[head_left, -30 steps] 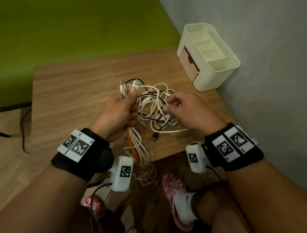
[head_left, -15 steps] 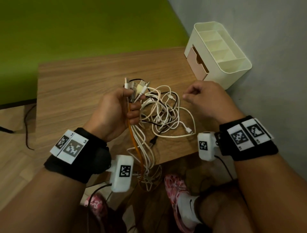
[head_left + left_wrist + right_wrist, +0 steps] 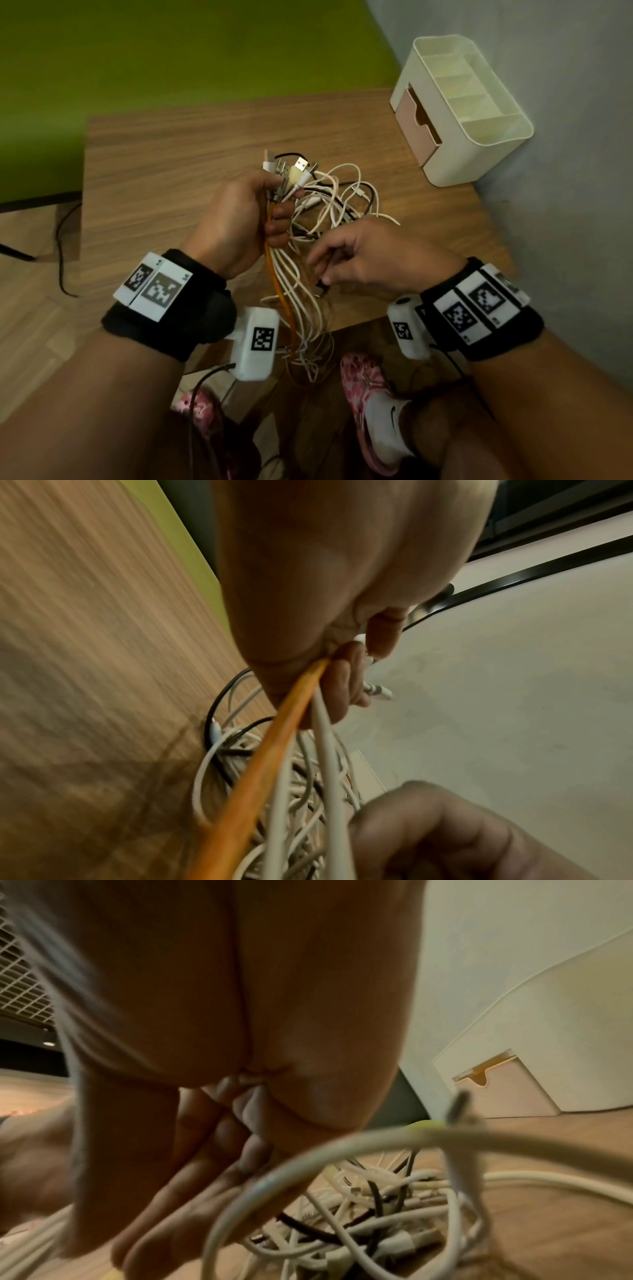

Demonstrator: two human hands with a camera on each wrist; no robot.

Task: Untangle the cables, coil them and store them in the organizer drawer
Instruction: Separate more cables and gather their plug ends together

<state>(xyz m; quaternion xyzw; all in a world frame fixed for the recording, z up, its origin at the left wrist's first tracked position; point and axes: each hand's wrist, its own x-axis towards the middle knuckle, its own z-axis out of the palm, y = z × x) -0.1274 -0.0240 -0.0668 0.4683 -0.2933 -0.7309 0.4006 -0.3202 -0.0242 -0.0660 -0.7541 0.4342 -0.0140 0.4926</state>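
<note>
My left hand [image 3: 253, 212] grips a bundle of cable ends upright, the plugs [image 3: 291, 169] sticking out above the fist. An orange cable [image 3: 277, 274] and several white ones hang from it over the table's front edge. The remaining white and black tangle [image 3: 339, 202] lies on the wooden table [image 3: 171, 171] to the right of that hand. My right hand [image 3: 359, 253] hovers low over the near side of the tangle, fingers extended toward a black plug [image 3: 320, 286]; in the right wrist view the fingers [image 3: 192, 1191] hold nothing. The cream organizer [image 3: 493, 144] stands at the back right, its pink drawer [image 3: 416, 126] slightly out.
A grey wall [image 3: 565, 240] runs close along the table's right side. A green wall [image 3: 171, 51] lies behind the table. Below the front edge are my legs and pink-and-white shoes [image 3: 373, 394]. A thin black cord [image 3: 63, 253] trails on the floor at left.
My right hand let go of the white tangle, swung out toward the organizer, then came back down near the table's front edge by the black plug. The left hand kept its grip.
</note>
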